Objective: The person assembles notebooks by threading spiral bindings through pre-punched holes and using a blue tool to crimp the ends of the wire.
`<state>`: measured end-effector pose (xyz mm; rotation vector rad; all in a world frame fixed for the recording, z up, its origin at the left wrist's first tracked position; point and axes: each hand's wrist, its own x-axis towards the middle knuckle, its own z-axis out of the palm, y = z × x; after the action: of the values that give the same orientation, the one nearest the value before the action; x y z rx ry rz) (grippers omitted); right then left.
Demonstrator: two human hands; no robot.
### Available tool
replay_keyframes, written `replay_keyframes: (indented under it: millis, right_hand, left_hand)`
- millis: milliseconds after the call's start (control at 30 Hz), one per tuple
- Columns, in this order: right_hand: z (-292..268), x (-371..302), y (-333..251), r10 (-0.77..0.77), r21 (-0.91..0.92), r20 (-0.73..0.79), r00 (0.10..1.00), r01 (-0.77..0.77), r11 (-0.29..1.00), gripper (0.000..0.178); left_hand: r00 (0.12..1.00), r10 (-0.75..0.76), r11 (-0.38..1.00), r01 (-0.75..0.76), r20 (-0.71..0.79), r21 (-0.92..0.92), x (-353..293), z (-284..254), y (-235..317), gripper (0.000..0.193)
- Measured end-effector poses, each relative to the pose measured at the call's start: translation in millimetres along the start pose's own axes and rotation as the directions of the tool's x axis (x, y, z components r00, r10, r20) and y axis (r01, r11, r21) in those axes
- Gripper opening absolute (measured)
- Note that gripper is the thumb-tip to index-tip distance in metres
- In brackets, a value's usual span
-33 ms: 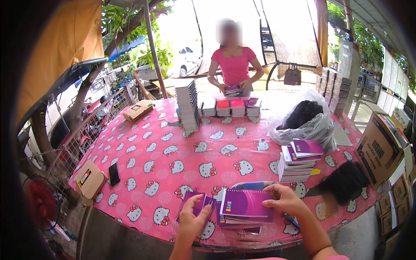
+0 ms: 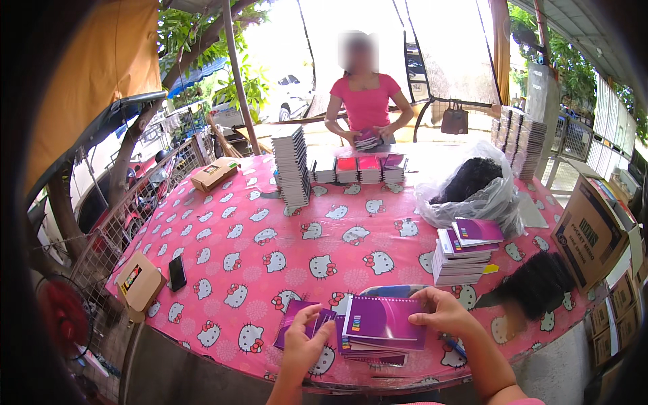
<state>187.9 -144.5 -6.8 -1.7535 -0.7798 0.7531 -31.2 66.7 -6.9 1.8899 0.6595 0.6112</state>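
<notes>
Purple notebook (image 2: 385, 318), long axis crosswise, spiral (image 2: 390, 297) away

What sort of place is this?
Probably a sheltered, open-air workspace: there's grey ribbed roofing overhead, green leafy plants outside, and a pile of purple spiral-bound notebooks in front of the person.

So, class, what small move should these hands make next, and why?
Perhaps bring the left hand to the left edge of the top purple notebook, steadying it: the right hand grips only its right edge, and the left hand is nearby.
</notes>
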Motion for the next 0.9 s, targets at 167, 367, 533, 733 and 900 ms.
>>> replay_keyframes:
  millis: [167, 367, 533, 733, 900]
  right_hand:
    - [5, 6, 4, -0.060, 0.073, -0.010, 0.998, 0.060, 0.996, 0.054]
    - [12, -6, -7, 0.028, -0.104, -0.123, 0.992, -0.041, 0.994, 0.051]
    - [20, -15, -27, -0.234, -0.417, -0.228, 0.945, 0.122, 0.901, 0.046]
    - [24, -31, -35, -0.384, -0.409, -0.313, 0.869, 0.242, 0.880, 0.041]
    - [44, -38, -32, -0.323, 0.066, -0.273, 0.906, 0.352, 0.934, 0.035]
  left_hand:
    - [0.989, -0.143, 0.786, 0.143, 0.049, -0.601, 8, 33, -7, 0.047]
    - [0.974, -0.199, 0.744, 0.079, -0.107, -0.663, -23, 34, -7, 0.055]
    - [0.927, -0.015, 0.896, -0.155, -0.376, -0.416, -51, 4, -70, 0.043]
    - [0.924, 0.241, 0.942, -0.296, -0.296, -0.156, -23, 24, 17, 0.074]
    - [0.941, 0.338, 0.941, -0.338, 0.034, -0.006, 0, 45, 37, 0.076]
